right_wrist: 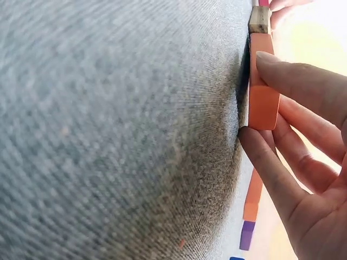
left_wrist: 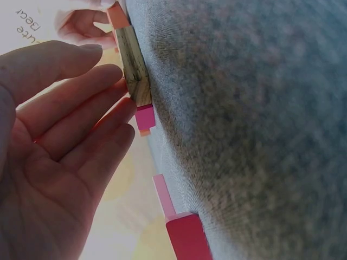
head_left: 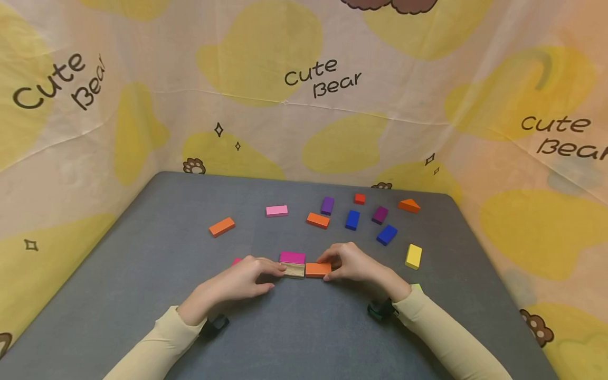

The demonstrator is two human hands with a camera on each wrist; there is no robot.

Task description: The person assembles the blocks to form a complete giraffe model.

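Note:
On the grey table, a bare wood block [head_left: 295,271] lies in front of a magenta block [head_left: 292,257], long sides together. My left hand [head_left: 242,281] touches the left end of the wood block with fairly straight fingertips. Its thumb stands apart from the block, as the left wrist view shows. To the right, my right hand [head_left: 353,265] pinches an orange block [head_left: 317,270], thumb on the near side and fingers behind. That orange block lies end to end with the wood block, a narrow gap between them in the head view.
Behind my hands lie a light pink block [head_left: 277,211], orange blocks [head_left: 221,227], purple, blue and red blocks, and an orange triangle [head_left: 409,205]. A yellow block [head_left: 414,256] is right of my right hand. My left hand partly hides a red block [head_left: 236,261]. Printed cloth [head_left: 266,121] walls the table.

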